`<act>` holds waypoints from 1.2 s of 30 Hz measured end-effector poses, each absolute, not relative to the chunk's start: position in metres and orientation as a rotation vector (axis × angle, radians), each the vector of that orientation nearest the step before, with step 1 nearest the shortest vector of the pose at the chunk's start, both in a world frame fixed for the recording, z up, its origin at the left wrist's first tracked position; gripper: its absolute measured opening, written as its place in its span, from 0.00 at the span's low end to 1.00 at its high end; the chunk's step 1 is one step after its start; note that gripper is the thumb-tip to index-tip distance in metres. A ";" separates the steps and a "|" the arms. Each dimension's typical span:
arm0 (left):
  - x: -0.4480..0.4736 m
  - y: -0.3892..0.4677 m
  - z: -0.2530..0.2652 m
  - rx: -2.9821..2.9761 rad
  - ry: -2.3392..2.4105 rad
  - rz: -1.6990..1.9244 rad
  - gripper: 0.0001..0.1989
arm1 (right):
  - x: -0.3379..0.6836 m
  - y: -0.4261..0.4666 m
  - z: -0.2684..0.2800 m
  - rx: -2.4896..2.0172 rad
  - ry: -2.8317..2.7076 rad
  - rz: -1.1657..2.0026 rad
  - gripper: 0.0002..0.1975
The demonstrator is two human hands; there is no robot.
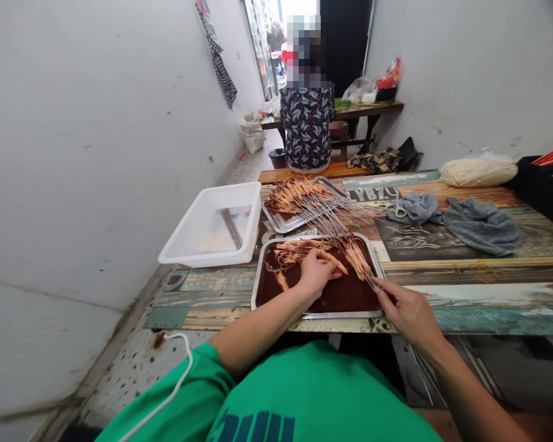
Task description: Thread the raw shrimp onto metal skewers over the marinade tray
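Inside the near metal tray (257, 288), which holds dark reddish-brown liquid, lie loose pinkish pieces with thin dark strands, looking like squid (283, 280). My left hand (319, 268) is over the middle of this tray, its fingers closed on one squid piece (339, 264). My right hand (403, 305), at the tray's right front corner, is closed around the ends of thin metal skewers (371, 279). Pinkish squid pieces (357, 259) are threaded on them, over the tray's right side. Behind, a second metal tray (283, 226) bears a heap of loaded skewers (299, 195), handles pointing right.
A white plastic tub (198, 224) with metal rods inside stands at the left. Grey cloths (482, 224), green-handled scissors (400, 212) and a bagged bundle of pale sticks (479, 170) lie to the right. A person in a leaf-patterned shirt (306, 129) sits beyond the table.
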State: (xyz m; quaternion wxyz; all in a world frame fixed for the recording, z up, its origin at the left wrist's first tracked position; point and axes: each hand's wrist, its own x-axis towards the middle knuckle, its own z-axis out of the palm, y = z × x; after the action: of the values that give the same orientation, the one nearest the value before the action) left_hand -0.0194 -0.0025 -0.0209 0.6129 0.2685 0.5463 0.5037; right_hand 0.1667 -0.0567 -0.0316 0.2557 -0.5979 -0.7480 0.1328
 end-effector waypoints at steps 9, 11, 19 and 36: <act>-0.007 -0.008 -0.009 0.456 1.209 1.215 0.18 | 0.165 -0.058 -0.030 -1.545 -2.073 0.368 0.16; -0.004 -0.002 -0.008 0.506 1.201 1.244 0.18 | 0.165 -0.058 -0.029 -1.518 -2.087 0.376 0.16; 0.000 0.017 -0.005 0.493 1.235 1.199 0.18 | 0.165 -0.058 -0.031 -1.518 -2.141 0.365 0.17; 0.011 0.003 -0.012 0.115 1.066 0.876 0.04 | 0.164 -0.058 -0.033 -1.553 -2.100 0.310 0.17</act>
State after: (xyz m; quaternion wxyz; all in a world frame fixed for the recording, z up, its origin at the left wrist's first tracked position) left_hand 0.0105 0.0032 -0.0119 0.7696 0.0529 0.4916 0.4040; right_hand 0.1640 -0.0582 -0.0327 0.2530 -0.5711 -0.7725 0.1141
